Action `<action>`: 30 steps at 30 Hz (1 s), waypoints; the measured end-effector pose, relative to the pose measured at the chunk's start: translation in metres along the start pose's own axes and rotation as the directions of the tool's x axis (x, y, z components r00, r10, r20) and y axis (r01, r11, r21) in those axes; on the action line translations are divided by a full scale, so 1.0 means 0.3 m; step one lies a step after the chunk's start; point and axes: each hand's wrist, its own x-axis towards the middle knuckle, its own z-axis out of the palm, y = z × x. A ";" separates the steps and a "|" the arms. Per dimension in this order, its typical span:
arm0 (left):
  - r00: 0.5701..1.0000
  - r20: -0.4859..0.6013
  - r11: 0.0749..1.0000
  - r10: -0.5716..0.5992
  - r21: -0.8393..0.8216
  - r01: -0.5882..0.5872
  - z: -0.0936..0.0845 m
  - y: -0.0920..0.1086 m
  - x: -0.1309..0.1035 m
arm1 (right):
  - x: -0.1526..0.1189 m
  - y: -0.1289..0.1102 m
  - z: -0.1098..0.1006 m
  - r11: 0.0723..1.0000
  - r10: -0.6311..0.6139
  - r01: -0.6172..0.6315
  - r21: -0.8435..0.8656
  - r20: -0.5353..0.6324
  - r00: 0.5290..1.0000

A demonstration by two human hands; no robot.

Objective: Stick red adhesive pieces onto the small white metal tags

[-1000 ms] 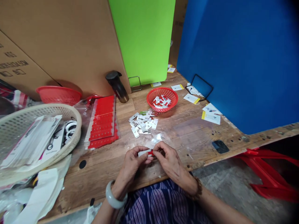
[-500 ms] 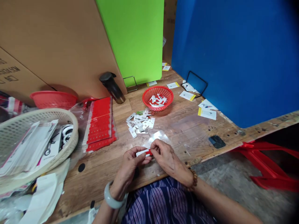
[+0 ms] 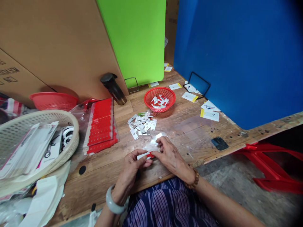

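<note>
A small white card with a red end (image 3: 142,155) is pinched between the thumb and fingers of my left hand (image 3: 132,162), low in the middle of the view. My right hand (image 3: 170,156) is beside it, thumb at the card's red end and fingers raised apart from the thumb, with nothing seen between them. Beyond my hands lies a loose pile of small white cards (image 3: 142,124) with one green piece. Behind the pile, a red basket (image 3: 160,91) holds similar white and red pieces. A clear plastic sheet (image 3: 153,143) lies just beyond my fingers.
Red strips (image 3: 101,121) and a cream basket (image 3: 75,138) of packaged items lie left. A black bottle (image 3: 115,90) stands behind. Green (image 3: 134,37) and blue panels (image 3: 232,63) rise at the back. A dark flat object (image 3: 220,143) lies right, beyond it a red stool (image 3: 270,160).
My right hand's fingers have lifted and spread from its thumb, which stays near the red end. My left hand keeps the card, shifted very slightly left.
</note>
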 end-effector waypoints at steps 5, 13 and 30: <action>0.999 -0.024 0.999 -0.031 -0.042 0.030 -0.003 0.010 -0.003 | 0.018 0.011 -0.043 0.982 0.073 -0.082 0.170 0.060 0.996; 1.000 0.023 0.999 0.001 -0.036 0.000 0.003 0.007 -0.014 | -0.038 -0.008 0.027 0.820 0.099 -0.272 0.504 0.343 0.934; 0.997 0.066 1.000 0.027 -0.008 -0.027 -0.007 0.008 -0.018 | -0.037 -0.007 0.001 0.926 -0.043 -0.081 0.369 0.315 0.948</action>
